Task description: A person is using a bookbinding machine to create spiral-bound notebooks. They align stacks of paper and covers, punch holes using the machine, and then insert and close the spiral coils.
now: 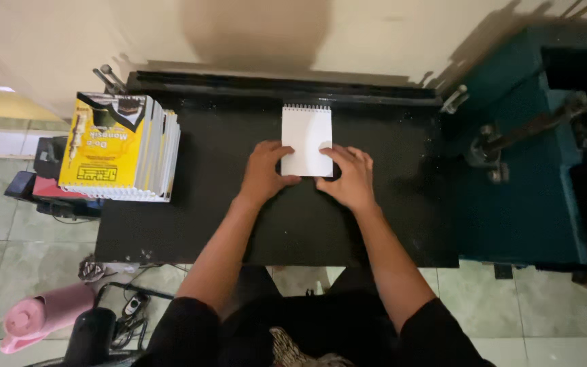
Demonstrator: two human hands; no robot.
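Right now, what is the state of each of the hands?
Left hand: open, fingers pressing the white spiral notepad at its lower left corner.
Right hand: open, pressing its lower right corner.

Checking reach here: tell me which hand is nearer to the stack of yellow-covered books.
Left. The left hand rests on the white notepad's lower left corner, on the side toward the stack of yellow-covered books. The right hand holds the opposite corner, farther away.
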